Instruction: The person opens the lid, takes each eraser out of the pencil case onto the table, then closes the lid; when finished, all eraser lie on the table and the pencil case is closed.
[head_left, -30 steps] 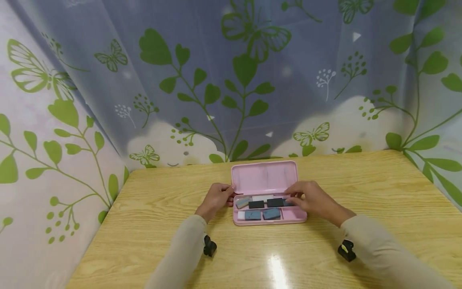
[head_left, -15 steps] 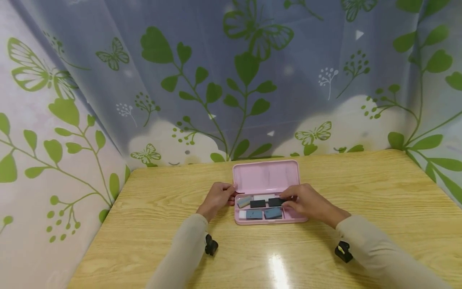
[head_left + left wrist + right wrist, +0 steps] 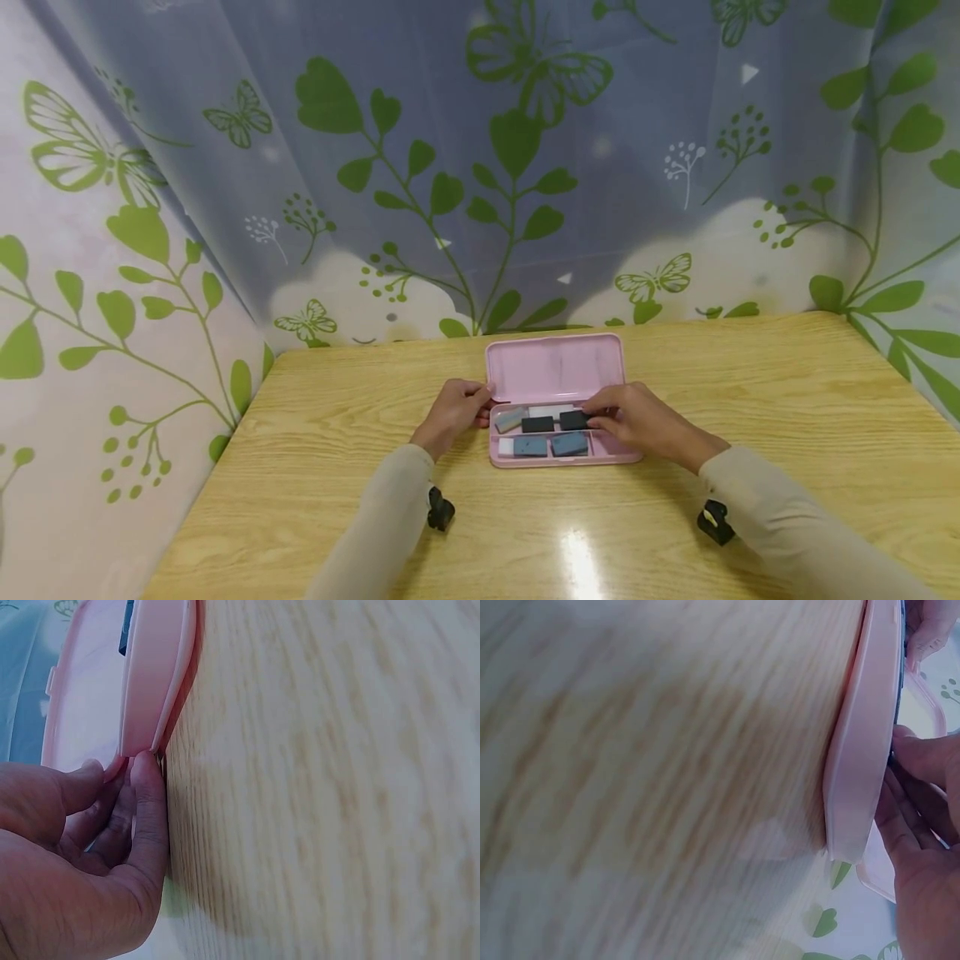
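Note:
A pink pencil case lies with its lid raised on the table. Its back compartment holds a grey-and-beige eraser, a white eraser and two black erasers, one left and one right. In front sit a white-and-blue eraser and a blue eraser. My left hand grips the case's left corner by the hinge, thumb at the lid. My right hand reaches into the back compartment, thumb and fingers around the right black eraser's end; its fingertips hide what lies beside it.
The case stands on a wood-grain table near its back edge. Behind hangs a blue curtain printed with leaves and butterflies, and a patterned cloth covers the left side. Black wrist devices are on both sleeves.
My right hand has shifted left, from a bluish piece at the compartment's right end to the right black eraser. My left hand stays at the case's corner.

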`<state>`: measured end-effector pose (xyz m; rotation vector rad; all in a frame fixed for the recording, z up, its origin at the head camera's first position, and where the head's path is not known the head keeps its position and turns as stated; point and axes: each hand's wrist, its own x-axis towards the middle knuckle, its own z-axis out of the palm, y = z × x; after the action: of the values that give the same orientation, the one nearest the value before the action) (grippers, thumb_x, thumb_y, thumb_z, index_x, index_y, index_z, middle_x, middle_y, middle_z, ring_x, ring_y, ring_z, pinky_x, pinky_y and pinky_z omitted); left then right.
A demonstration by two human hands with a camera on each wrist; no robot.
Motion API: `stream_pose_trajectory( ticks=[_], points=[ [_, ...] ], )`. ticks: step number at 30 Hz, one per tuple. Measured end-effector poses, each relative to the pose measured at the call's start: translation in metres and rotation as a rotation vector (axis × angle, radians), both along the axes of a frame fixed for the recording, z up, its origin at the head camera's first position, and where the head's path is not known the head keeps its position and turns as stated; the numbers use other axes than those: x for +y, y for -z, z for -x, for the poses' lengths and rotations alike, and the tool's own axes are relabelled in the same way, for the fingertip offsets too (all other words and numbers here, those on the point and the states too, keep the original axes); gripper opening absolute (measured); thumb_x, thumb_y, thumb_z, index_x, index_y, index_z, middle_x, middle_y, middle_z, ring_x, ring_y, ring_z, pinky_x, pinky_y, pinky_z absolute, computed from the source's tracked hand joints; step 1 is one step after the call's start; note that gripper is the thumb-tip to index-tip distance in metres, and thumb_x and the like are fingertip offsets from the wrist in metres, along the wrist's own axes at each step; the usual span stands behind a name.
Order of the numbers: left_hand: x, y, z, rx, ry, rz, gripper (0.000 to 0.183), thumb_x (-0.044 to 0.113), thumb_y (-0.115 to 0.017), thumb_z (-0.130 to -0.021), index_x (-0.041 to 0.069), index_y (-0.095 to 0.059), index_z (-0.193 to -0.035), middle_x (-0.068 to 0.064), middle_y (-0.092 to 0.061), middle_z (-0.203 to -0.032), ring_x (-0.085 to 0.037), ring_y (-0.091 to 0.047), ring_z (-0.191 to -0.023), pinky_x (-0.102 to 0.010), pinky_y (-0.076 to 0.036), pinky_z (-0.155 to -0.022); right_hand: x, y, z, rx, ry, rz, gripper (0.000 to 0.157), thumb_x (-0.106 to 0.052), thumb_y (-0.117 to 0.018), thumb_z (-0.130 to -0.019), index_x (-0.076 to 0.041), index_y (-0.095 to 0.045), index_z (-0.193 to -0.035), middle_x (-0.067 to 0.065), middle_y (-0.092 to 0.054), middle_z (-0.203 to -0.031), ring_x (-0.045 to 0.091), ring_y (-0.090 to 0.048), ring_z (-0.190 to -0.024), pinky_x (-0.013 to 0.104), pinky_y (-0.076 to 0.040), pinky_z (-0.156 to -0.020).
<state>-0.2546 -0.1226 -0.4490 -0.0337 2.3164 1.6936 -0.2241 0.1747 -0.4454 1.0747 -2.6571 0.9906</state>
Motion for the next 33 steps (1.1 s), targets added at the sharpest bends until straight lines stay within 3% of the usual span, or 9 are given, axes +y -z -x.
stream_pose_trajectory(
  ticks=[11,19,27,33],
  points=[
    [0.000,-0.005,-0.003,0.005,0.013,-0.023,0.030,0.017,-0.055,-0.106,-0.008,-0.071,-0.103,-0.010,-0.066,-0.085,-0.009,-0.059,-0.067,-0.021,-0.057,-0.064,-0.001,0.001,0.002,0.027,-0.040,-0.052,0.014,0.008,-0.074,-0.086,0.003,-0.077,-0.099,0.017,-0.074,-0.103,0.031,-0.071,-0.093,0.040,-0.060,-0.077],
    [0.001,-0.003,-0.001,-0.008,0.007,-0.019,0.030,0.017,-0.055,-0.107,-0.008,-0.071,-0.106,-0.009,-0.065,-0.086,-0.010,-0.059,-0.067,-0.021,-0.056,-0.064,0.000,-0.001,0.000,0.017,-0.005,-0.070,0.014,0.007,-0.073,-0.089,0.005,-0.076,-0.102,0.016,-0.074,-0.103,0.030,-0.071,-0.094,0.041,-0.060,-0.079],
    [-0.001,-0.001,0.000,-0.009,0.012,-0.022,0.031,0.018,-0.055,-0.106,-0.009,-0.071,-0.108,-0.008,-0.066,-0.085,-0.010,-0.059,-0.066,-0.021,-0.057,-0.063,0.006,-0.005,-0.003,0.068,0.001,-0.017,0.014,0.008,-0.075,-0.087,0.006,-0.075,-0.100,0.015,-0.074,-0.096,0.026,-0.072,-0.085,0.035,-0.061,-0.073],
    [0.000,-0.002,0.000,-0.013,0.010,-0.018,0.031,0.018,-0.055,-0.107,-0.008,-0.071,-0.108,-0.008,-0.065,-0.085,-0.009,-0.058,-0.066,-0.020,-0.056,-0.063,0.016,-0.011,-0.006,0.066,0.010,0.016,0.016,0.008,-0.074,-0.087,0.005,-0.074,-0.103,0.014,-0.074,-0.099,0.024,-0.072,-0.086,0.037,-0.061,-0.074]
  ],
)
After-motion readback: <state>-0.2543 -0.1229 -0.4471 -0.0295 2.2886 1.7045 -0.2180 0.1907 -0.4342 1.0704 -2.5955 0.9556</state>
